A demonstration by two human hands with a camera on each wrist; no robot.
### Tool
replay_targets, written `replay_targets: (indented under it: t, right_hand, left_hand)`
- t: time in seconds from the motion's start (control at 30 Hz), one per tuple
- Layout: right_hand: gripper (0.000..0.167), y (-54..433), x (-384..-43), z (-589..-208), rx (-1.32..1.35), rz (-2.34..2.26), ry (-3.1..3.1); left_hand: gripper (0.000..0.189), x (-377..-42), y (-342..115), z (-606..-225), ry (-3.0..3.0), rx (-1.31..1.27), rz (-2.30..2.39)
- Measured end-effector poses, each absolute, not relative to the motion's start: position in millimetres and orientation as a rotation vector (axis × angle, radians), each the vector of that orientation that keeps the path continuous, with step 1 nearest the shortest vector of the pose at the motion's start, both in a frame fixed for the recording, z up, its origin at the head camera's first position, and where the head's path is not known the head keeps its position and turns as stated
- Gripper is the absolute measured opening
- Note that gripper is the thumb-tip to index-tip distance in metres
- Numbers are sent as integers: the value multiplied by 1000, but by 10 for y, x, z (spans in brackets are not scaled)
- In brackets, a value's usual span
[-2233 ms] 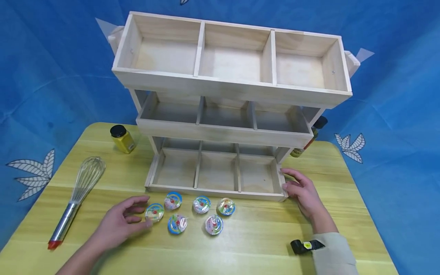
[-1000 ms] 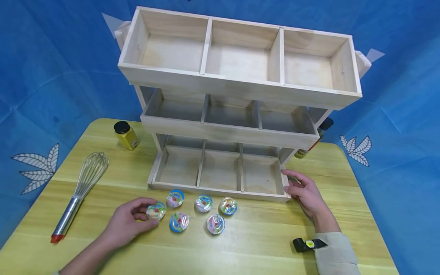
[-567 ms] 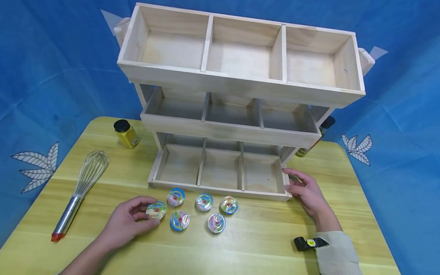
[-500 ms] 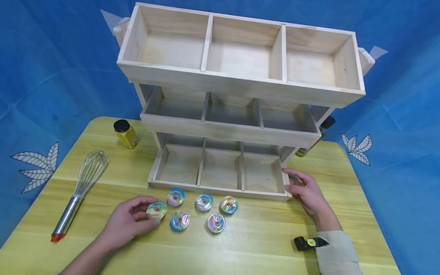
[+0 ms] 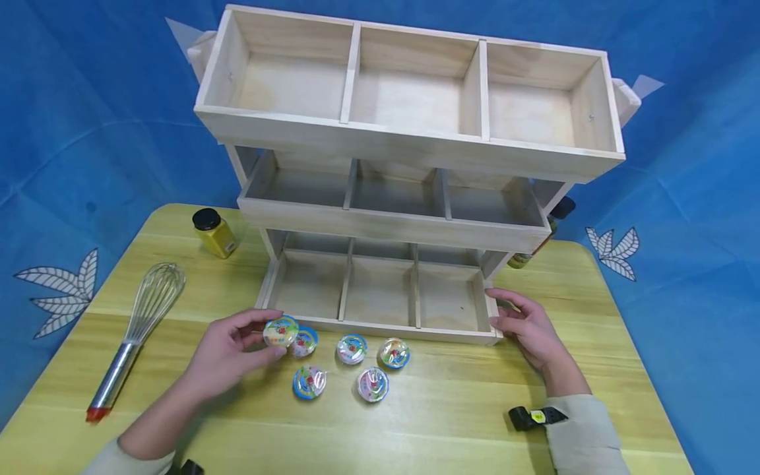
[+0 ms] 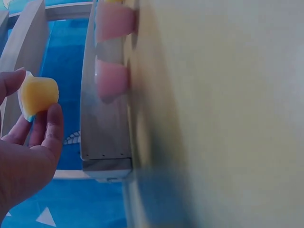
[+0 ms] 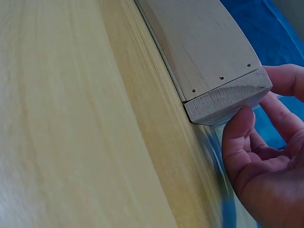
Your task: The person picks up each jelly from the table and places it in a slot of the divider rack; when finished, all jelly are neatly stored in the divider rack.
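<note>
My left hand (image 5: 222, 349) pinches a jelly cup (image 5: 281, 330) between thumb and fingers, raised off the table in front of the rack's lower left corner. In the left wrist view this jelly cup (image 6: 42, 93) has a yellow body and a pale lid edge. From the head it overlaps another jelly cup (image 5: 305, 343) standing behind. My right hand (image 5: 528, 326) holds the right end of the bottom tier of a three-tier wooden rack (image 5: 392, 224). In the right wrist view, thumb and forefinger sit at the rack's end corner (image 7: 228, 97).
Several more jelly cups, one pink-lidded (image 5: 373, 384), stand before the rack. A whisk (image 5: 133, 336) lies at left, with a yellow black-capped jar (image 5: 215, 234) behind it. A dark-capped bottle (image 5: 558, 211) is partly hidden behind the rack's right side. Blue cloth (image 5: 683, 165) hangs behind.
My left hand closed on the leftmost jelly cup, then lifted it up and toward the rack. The right hand has stayed at the rack's end; the head view shifted slightly.
</note>
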State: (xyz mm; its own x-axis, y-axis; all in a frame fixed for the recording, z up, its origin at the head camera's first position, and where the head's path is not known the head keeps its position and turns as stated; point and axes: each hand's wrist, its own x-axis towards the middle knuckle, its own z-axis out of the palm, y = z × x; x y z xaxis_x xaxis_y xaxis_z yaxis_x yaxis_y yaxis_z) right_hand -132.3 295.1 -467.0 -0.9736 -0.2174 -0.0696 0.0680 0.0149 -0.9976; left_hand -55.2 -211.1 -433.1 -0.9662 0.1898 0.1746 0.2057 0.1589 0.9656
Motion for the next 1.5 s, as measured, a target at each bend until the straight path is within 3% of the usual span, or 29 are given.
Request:
replay_targets:
  t: [0.53,0.87,1.5]
  right_hand:
    - [52,2947,-1322,-4629,-123,-1973,2160]
    - [52,2944,-1325,-4652,-102,-1990,2158]
    - [51,2915,-1337,-4672,-102,-2005,2162]
  left_hand:
    - [50,-1061,-1880,-4245,-2412,-278,-2046]
    - [54,-1461,-1694,-4332,-2418,5,-2097]
    - [55,-1828,-1551,-4565,-2798,-165,-1688]
